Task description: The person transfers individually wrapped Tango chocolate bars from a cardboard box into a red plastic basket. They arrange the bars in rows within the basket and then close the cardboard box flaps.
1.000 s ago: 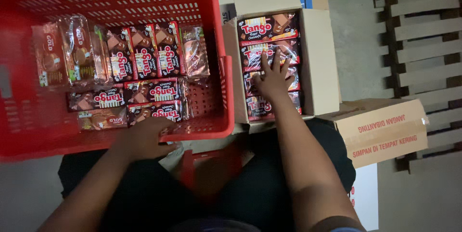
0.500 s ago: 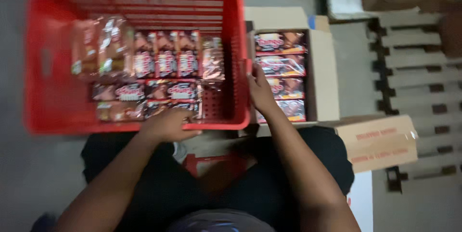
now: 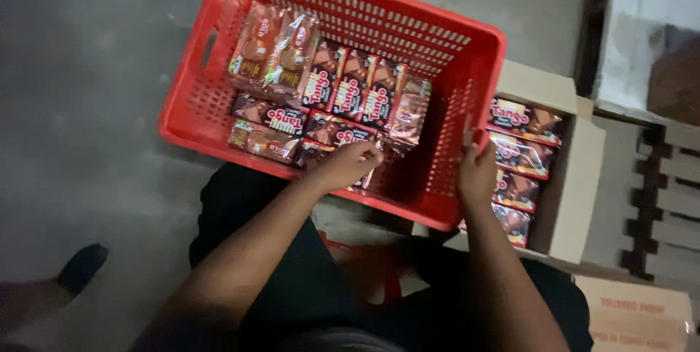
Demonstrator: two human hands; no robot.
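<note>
A red plastic crate [image 3: 191, 86] lies skewed on the floor in front of me. Inside it are brown-and-red snack packs [image 3: 343, 89], some in rows and some loose. My left hand [image 3: 351, 164] curls over the crate's near rim, with its fingers against the packs there. On the crate's right wall, my right hand [image 3: 477, 171] is clasped around the rim. Just right of that hand, an open cardboard box [image 3: 580, 169] holds more of the same packs [image 3: 521, 122].
A second cardboard carton [image 3: 642, 315] sits at the lower right beside my knee. Wooden pallet slats [image 3: 667, 199] run along the right edge. A dark shoe [image 3: 84, 264] rests on the grey concrete floor at the lower left.
The crate has swung round and now sits at an angle, closer to the cardboard box. My right hand has left the packs in the box and taken the crate's right wall.
</note>
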